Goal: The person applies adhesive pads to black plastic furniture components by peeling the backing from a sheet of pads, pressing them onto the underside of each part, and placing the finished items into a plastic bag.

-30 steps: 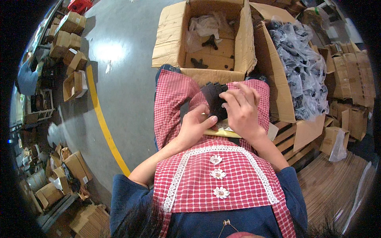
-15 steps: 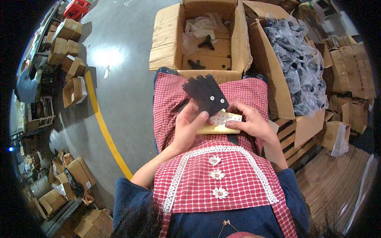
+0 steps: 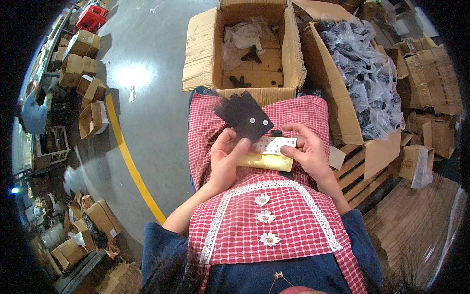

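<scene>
Above my lap, my left hand (image 3: 228,156) is closed on a flat black piece (image 3: 243,115) with a notched far edge, the thumb on top. Two small round white stickers (image 3: 259,121) sit on the piece's right part. On the right, my right hand (image 3: 307,151) pinches a white sticker sheet (image 3: 274,145) marked with small dark squares, its thumb on the face and the index finger stretched out past the far edge. Below the sheet's white face, a yellow band of backing paper (image 3: 267,161) shows, reaching to my left fingers.
An open carton (image 3: 200,54) ahead of my knees holds clear plastic and black three-armed parts (image 3: 251,55). To its right, another carton (image 3: 338,88) is full of bagged dark parts (image 3: 364,73). A wooden pallet (image 3: 351,175) lies beneath it. Far left, a person (image 3: 36,110) is beside stacked boxes.
My left hand has shifted slightly left with the black piece. More of the sticker sheet and its yellow backing now shows, and my right index finger has straightened.
</scene>
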Demonstrator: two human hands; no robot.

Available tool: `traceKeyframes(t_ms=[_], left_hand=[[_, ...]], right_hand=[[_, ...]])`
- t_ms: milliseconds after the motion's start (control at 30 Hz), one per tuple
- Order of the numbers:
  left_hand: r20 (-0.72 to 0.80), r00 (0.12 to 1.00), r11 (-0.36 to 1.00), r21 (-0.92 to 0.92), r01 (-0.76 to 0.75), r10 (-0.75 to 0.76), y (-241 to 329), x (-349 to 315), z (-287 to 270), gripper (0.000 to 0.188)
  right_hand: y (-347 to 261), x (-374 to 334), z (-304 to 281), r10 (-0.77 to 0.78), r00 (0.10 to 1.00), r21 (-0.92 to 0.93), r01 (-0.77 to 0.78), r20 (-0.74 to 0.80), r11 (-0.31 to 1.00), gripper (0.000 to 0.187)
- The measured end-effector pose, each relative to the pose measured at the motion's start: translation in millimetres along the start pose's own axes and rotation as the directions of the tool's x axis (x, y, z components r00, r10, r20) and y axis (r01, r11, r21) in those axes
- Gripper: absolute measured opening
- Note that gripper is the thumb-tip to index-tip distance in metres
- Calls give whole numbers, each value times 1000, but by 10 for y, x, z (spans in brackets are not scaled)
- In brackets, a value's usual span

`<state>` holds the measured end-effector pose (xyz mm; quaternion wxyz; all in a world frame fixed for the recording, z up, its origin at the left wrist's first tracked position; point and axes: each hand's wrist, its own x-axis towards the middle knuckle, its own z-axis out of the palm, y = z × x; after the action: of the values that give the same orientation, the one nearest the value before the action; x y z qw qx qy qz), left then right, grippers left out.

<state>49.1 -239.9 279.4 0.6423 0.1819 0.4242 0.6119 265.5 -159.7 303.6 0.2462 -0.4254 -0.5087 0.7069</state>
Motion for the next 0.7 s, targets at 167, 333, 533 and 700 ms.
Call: traceKeyframes(t_ms=[167,333,533,700], left_hand=[[9,1000,1000,-1,-21,21,-16,-11,-10,15],[15,1000,1000,26,-6,6,-48,-29,-22,16],[27,1000,997,77,-5,3,-16,-17,29,14],[28,999,988,154,13,-18,-10,3,16,12]], right_hand=[[98,-16,-42,-36,999,9,36,-2,999,30],[92,-57,-110,66,998,-54,-65,4,996,22],[144,-68,-91,-108,994,-244,97,-33,965,19],[22,-131,-1,-337,941,-601,253,-29,758,18]])
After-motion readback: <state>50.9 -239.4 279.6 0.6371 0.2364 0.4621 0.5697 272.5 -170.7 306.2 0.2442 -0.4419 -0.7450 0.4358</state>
